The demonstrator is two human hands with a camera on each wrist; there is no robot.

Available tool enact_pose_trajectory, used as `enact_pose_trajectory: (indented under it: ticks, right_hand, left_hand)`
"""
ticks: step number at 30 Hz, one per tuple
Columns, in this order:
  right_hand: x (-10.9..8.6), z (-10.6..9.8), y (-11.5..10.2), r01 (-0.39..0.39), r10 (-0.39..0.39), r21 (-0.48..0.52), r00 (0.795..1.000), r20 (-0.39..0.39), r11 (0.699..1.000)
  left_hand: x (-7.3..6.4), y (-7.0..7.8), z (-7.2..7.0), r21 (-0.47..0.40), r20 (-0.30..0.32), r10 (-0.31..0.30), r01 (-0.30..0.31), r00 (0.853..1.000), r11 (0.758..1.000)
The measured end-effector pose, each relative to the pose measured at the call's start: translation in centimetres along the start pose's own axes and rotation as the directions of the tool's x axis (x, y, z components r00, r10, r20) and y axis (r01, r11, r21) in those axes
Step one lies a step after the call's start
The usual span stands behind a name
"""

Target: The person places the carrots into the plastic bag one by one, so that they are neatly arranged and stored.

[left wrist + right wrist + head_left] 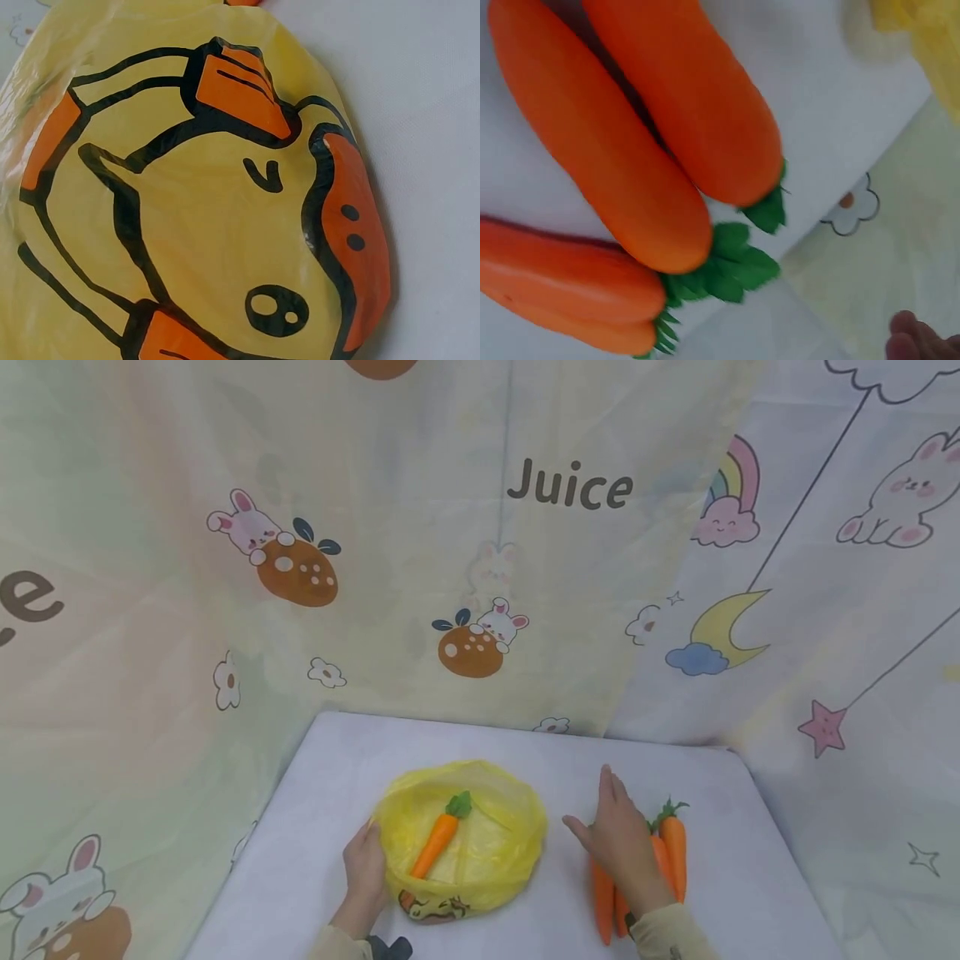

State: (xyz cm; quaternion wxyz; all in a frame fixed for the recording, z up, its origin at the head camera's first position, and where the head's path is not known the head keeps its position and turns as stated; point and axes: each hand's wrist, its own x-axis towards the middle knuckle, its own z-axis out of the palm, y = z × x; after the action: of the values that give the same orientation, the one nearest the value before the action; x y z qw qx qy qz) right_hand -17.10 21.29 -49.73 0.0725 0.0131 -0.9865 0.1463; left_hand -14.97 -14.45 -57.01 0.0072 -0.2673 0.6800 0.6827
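Observation:
In the head view a yellow plastic bag [510,860] stands with its mouth spread wide, and one carrot [437,845] with a green top lies inside it. My left hand [365,866] grips the bag's left rim, thumb and fingers at the edge. The left wrist view shows the bag's printed cartoon side [217,210], but no fingers. Over the carrots on the right, my right hand [624,843] is held with fingers straight and thumb spread, holding nothing. Several orange carrots [600,142] with green leaves lie under and beside it; the hand partly hides them in the head view.
A white table [555,927] carries everything. Behind it and at both sides hang cloth curtains [420,527] with printed rabbits, flowers and the word Juice. A dark strap piece [392,948] shows by the left wrist.

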Motion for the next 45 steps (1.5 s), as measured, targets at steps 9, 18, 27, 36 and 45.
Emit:
enact_pose_trajectory:
  ticks: [9, 18, 27, 36, 45]
  right_hand:
    - [-1.4, 1.6, 1.7, -0.175, 0.178, -0.029, 0.971, 0.158, 0.984]
    - [-1.7, 3.0, 2.9, -0.221, 0.224, -0.042, 0.944, 0.242, 0.974]
    - [-1.9, 4.4, 2.9, -0.233, 0.24, -0.059, 0.933, 0.268, 0.971]
    - [-2.4, 5.8, 3.1, -0.261, 0.247, 0.007, 0.923, 0.295, 0.965]
    - [-2.3, 4.6, 3.4, -0.398, 0.268, 0.208, 0.844, 0.465, 0.893]
  left_hand:
    - [0.0, -0.5, -0.4, -0.052, 0.029, 0.038, -0.037, 0.999, 0.998]
    - [0.4, -0.5, -0.6, -0.044, 0.048, 0.011, -0.009, 0.999, 0.999]
    - [0.4, -0.4, -0.6, -0.069, 0.058, 0.01, -0.006, 0.998, 0.998]
    - [0.3, -0.5, -0.4, -0.109, 0.076, 0.017, -0.009, 0.997, 0.994]
    - [0.5, -0.6, -0.5, -0.085, 0.062, 0.007, -0.002, 0.998, 0.996]
